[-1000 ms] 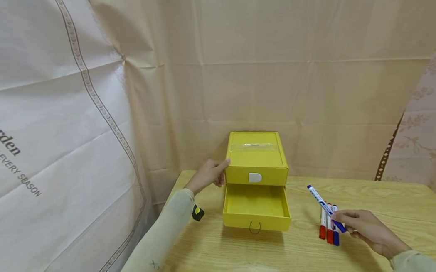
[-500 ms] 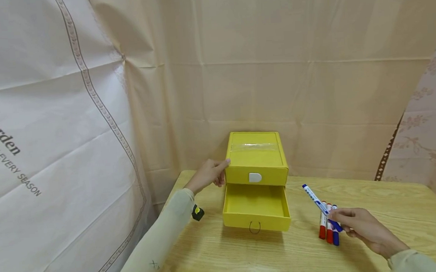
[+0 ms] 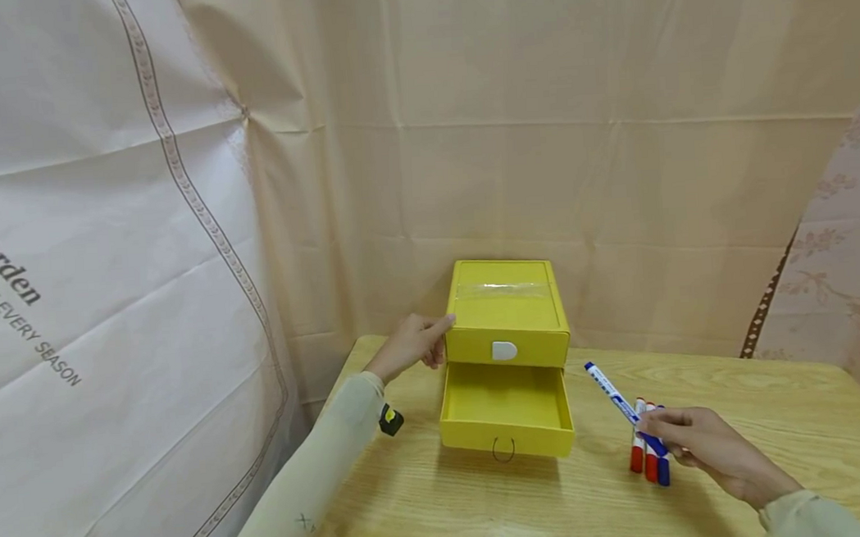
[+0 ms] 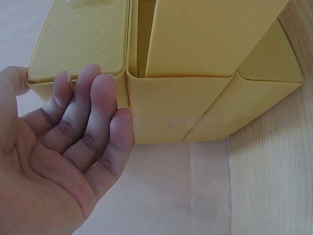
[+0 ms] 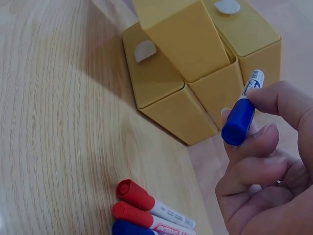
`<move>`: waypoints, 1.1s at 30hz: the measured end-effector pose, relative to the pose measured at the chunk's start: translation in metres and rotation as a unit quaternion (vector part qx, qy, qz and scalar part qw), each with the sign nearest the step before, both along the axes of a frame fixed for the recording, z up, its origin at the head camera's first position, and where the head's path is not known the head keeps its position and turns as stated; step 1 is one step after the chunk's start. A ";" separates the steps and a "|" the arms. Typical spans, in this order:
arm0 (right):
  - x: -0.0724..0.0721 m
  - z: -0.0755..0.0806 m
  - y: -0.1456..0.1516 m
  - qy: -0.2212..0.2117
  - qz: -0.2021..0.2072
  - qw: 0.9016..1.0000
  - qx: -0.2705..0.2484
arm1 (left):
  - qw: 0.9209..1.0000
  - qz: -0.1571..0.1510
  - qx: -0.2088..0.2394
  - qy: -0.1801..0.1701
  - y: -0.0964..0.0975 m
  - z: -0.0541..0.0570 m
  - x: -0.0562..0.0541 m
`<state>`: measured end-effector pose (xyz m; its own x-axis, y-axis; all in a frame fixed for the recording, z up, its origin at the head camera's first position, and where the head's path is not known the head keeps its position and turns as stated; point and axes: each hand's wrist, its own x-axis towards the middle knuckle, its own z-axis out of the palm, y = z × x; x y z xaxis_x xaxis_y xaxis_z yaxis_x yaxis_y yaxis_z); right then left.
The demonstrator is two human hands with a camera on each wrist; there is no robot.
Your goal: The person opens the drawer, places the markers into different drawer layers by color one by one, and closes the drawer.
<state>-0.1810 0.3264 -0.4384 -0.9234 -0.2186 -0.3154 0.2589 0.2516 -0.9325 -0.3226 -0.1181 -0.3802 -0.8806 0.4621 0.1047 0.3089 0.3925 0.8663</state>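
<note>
We see the right grip (image 3: 710,448) pinching a slim white marker (image 3: 615,394) between thumb and forefinger, close to its blue cap. The marker is tilted, its far end pointing up toward the yellow drawer unit (image 3: 510,314), and it is held in the air over three markers lying side by side on the wood-grained surface (image 3: 400,500): two red-capped markers (image 5: 134,195) and one blue-capped marker (image 3: 663,472), all to the right of the unit. Our left grip (image 3: 414,343) is at the unit's upper left front corner, thumb tip resting on the edge, its other fingers loosely bent beside the side wall; we cannot tell how firmly they press. The middle drawer (image 3: 529,439) is pulled out, with a thin wire loop (image 3: 504,461) on its front, while the top drawer (image 3: 472,350), with a white tab (image 3: 504,350), is closed. A strip of clear tape (image 3: 501,289) crosses the unit's top. Behind everything we have a creased beige cloth (image 3: 500,92), and to the left a white printed cloth (image 3: 100,198).
</note>
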 end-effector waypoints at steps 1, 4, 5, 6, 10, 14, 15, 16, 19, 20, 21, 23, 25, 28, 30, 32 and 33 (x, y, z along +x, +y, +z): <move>0.000 0.000 -0.001 0.000 -0.001 1.000 0.003 | 1.000 0.000 0.000 0.000 0.000 0.000 0.000; 0.000 0.002 -0.004 0.001 -0.003 1.000 0.013 | 1.000 0.000 0.000 0.000 0.000 0.000 0.001; 0.000 0.003 -0.004 0.003 -0.003 1.000 0.016 | 1.000 0.000 0.001 -0.001 0.000 0.000 0.001; -0.001 0.003 -0.005 0.005 -0.002 1.000 0.018 | 1.000 0.000 0.002 -0.001 0.000 0.000 0.001; -0.002 0.004 -0.007 0.013 0.004 1.000 0.022 | 1.000 0.000 0.005 -0.004 0.000 0.001 0.001; -0.003 0.005 -0.009 0.020 0.015 0.999 0.020 | 1.000 0.000 0.008 -0.009 0.000 0.001 0.001; -0.003 0.005 -0.010 0.021 0.017 0.999 0.019 | 1.000 0.000 0.008 -0.010 0.000 0.001 0.001; -0.003 0.006 -0.011 0.022 0.019 0.999 0.019 | 1.000 0.000 0.008 -0.010 0.000 0.001 0.001; -0.004 0.008 -0.014 0.026 0.024 0.999 0.017 | 1.000 0.002 0.006 -0.007 0.000 0.002 0.001; -0.004 0.008 -0.016 0.028 0.025 0.999 0.017 | 1.000 0.003 0.006 -0.007 0.000 0.002 0.002; -0.004 0.009 -0.017 0.029 0.026 0.999 0.018 | 1.000 0.003 0.006 -0.007 0.000 0.002 0.002; -0.004 0.011 -0.020 0.030 0.027 0.999 0.020 | 1.000 0.004 0.006 -0.007 0.000 0.002 0.002; -0.004 0.012 -0.023 0.029 0.025 0.999 0.027 | 1.000 0.005 0.006 -0.008 0.000 0.002 0.002; -0.005 0.015 -0.026 0.030 0.016 0.998 0.046 | 1.000 0.006 0.005 -0.007 0.000 0.001 0.002; -0.005 0.017 -0.029 0.031 0.006 0.998 0.059 | 1.000 0.006 0.004 -0.006 0.000 0.001 0.001; -0.004 0.019 -0.031 0.032 0.000 0.997 0.068 | 1.000 0.006 0.003 -0.005 0.000 0.000 0.001; -0.004 0.020 -0.032 0.033 -0.001 0.997 0.071 | 1.000 0.005 0.002 -0.005 0.000 0.000 0.001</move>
<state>-0.1853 0.2939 -0.4188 -0.9434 -0.1747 -0.2821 0.1989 0.3827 -0.9022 -0.3214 -0.1183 -0.3801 -0.8866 0.4522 0.0977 0.2956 0.3914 0.8714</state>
